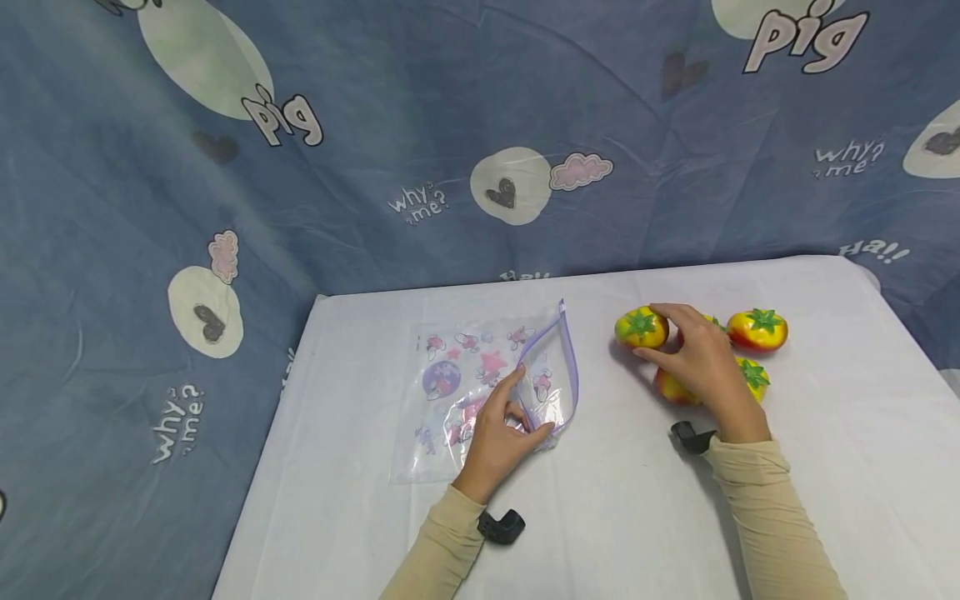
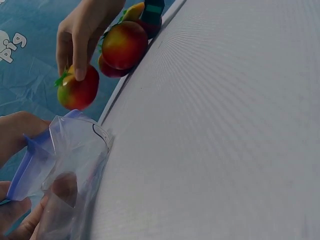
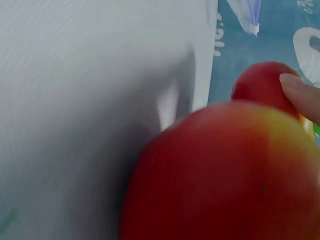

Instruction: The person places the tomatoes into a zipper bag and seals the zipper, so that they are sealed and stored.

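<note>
On the table (image 1: 315, 500) I see the bag (image 1: 442, 379) lying left of the middle, its mouth turned towards the right edge and the left hand (image 1: 498, 442) at that opening. To its right, the right hand (image 1: 701, 358) holds one fruit (image 1: 642, 325) between the bag and four other fruits (image 1: 757, 330), which I find clustered towards the back right corner. The curtain (image 1: 420, 100) hangs beyond the back and left edges.

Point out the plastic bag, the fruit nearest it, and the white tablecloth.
Plastic bag (image 1: 467, 387), head view: printed side.
Nearest fruit (image 1: 642, 324), head view: green leafy top.
White tablecloth (image 1: 855, 467), head view: bare part.
</note>
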`<state>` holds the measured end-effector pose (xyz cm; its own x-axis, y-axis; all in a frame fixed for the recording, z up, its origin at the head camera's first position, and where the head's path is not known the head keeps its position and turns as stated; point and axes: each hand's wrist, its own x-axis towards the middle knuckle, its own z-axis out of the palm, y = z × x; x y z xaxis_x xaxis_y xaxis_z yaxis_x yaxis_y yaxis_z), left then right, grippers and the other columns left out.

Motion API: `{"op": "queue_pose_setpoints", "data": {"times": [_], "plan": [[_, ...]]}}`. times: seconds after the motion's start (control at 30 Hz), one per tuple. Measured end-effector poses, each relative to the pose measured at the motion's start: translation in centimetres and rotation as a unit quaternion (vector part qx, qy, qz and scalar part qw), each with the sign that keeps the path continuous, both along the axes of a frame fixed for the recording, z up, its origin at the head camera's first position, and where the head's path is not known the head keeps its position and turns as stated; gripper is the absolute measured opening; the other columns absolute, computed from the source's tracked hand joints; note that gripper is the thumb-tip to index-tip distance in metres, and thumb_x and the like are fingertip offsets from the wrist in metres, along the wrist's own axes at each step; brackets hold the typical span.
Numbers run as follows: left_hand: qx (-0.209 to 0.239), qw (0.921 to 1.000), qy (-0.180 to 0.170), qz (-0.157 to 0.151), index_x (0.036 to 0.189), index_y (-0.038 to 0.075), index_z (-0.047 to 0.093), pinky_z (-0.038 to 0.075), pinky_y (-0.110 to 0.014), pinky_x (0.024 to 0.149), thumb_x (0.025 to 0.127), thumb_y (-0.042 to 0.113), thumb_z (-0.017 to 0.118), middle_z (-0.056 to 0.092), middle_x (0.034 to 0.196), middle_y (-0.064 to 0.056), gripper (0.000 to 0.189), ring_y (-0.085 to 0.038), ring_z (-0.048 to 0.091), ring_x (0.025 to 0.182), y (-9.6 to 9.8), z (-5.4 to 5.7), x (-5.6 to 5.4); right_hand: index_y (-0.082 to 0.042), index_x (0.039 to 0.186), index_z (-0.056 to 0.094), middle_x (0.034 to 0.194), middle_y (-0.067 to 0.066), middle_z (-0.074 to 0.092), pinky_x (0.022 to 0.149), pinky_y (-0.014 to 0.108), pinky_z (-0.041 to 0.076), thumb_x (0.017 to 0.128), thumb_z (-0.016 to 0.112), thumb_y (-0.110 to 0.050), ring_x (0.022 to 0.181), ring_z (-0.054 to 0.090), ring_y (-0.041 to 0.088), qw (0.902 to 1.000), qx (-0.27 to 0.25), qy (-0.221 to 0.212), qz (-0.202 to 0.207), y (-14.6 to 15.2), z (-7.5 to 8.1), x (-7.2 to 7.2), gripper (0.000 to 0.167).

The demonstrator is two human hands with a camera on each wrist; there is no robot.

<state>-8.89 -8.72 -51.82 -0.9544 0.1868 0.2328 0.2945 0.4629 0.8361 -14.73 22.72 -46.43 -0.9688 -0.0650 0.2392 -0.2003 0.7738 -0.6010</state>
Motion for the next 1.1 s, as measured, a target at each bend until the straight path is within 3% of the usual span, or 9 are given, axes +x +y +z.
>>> {"op": "queue_pose_setpoints", "data": {"times": [0.1,0.2,0.47,0.63,0.77,0.9,1.0,1.1], "plan": [[0.0,1.0,-0.001,-0.002,0.154,0.008,0.045,0.057,-0.028,0.078,0.074,0.01,0.092,0.065,0.069,-0.004,0.093,-0.014,0.062,0.064,0.0,0.0,0.0,-0.009,0.142,0.059,0.14,0.017,0.061,0.088,0.052,0.058,0.084,0.088,-0.025,0.104,0.062,0.035,0.9997,-0.023,-0.002,0.01,-0.4,0.0,0.0,0.066],[-0.002,1.0,0.001,-0.002,0.154,0.007,0.045,0.057,-0.028,0.079,0.074,0.01,0.092,0.065,0.069,-0.004,0.093,-0.013,0.062,0.064,0.0,0.0,0.0,-0.008,0.14,0.06,0.141,0.018,0.061,0.098,0.058,0.058,0.083,0.088,-0.021,0.119,0.062,0.038,0.9985,-0.046,0.001,0.031,-0.8,-0.1,-0.1,0.065],[-0.009,0.9999,0.007,0.0,0.155,0.009,0.045,0.056,-0.034,0.093,0.074,0.011,0.093,0.065,0.069,-0.003,0.094,-0.009,0.06,0.065,0.0,0.0,0.1,-0.004,0.141,0.058,0.141,0.019,0.061,0.103,0.054,0.054,0.082,0.088,-0.016,0.13,0.058,0.039,0.9928,-0.089,-0.02,0.078,-2.0,-0.4,-0.3,0.067],[-0.012,0.9999,-0.001,0.003,0.155,0.011,0.045,0.054,-0.038,0.1,0.074,0.011,0.093,0.065,0.07,-0.005,0.094,-0.011,0.061,0.066,0.0,0.2,0.1,-0.007,0.141,0.061,0.142,0.015,0.063,0.102,0.045,0.054,0.081,0.089,-0.017,0.133,0.059,0.036,0.9846,-0.126,-0.03,0.118,-2.8,-0.6,-0.3,0.068],[-0.018,0.9998,-0.003,0.001,0.155,0.011,0.045,0.055,-0.036,0.097,0.074,0.013,0.093,0.065,0.072,-0.005,0.094,-0.012,0.062,0.067,0.0,0.3,0.1,-0.012,0.138,0.065,0.139,0.009,0.064,0.102,0.039,0.054,0.08,0.09,-0.019,0.13,0.06,0.03,0.9754,-0.158,-0.043,0.148,-3.3,-0.7,-0.1,0.064],[-0.024,0.9997,0.001,-0.002,0.155,0.009,0.044,0.057,-0.03,0.085,0.075,0.014,0.092,0.065,0.074,-0.004,0.094,-0.013,0.062,0.068,0.0,0.4,0.2,-0.011,0.138,0.066,0.138,0.01,0.064,0.104,0.036,0.054,0.08,0.089,-0.015,0.128,0.06,0.03,0.9675,-0.183,-0.057,0.165,-4.0,-1.0,-0.1,0.063],[-0.021,0.9998,-0.002,-0.003,0.156,0.01,0.043,0.058,-0.027,0.077,0.075,0.013,0.092,0.065,0.075,-0.004,0.094,-0.014,0.063,0.068,0.0,0.3,0.3,-0.009,0.138,0.064,0.14,0.012,0.064,0.106,0.037,0.053,0.08,0.089,-0.014,0.131,0.06,0.032,0.9637,-0.198,-0.074,0.163,-4.5,-1.1,-0.1,0.063],[-0.019,0.9998,-0.005,-0.002,0.156,0.011,0.043,0.058,-0.027,0.08,0.076,0.014,0.092,0.065,0.075,-0.003,0.094,-0.013,0.063,0.068,0.0,0.3,0.2,-0.008,0.139,0.063,0.141,0.013,0.064,0.108,0.04,0.052,0.081,0.089,-0.017,0.133,0.06,0.034,0.963,-0.201,-0.09,0.155,-4.9,-1.1,-0.1,0.063]]}}
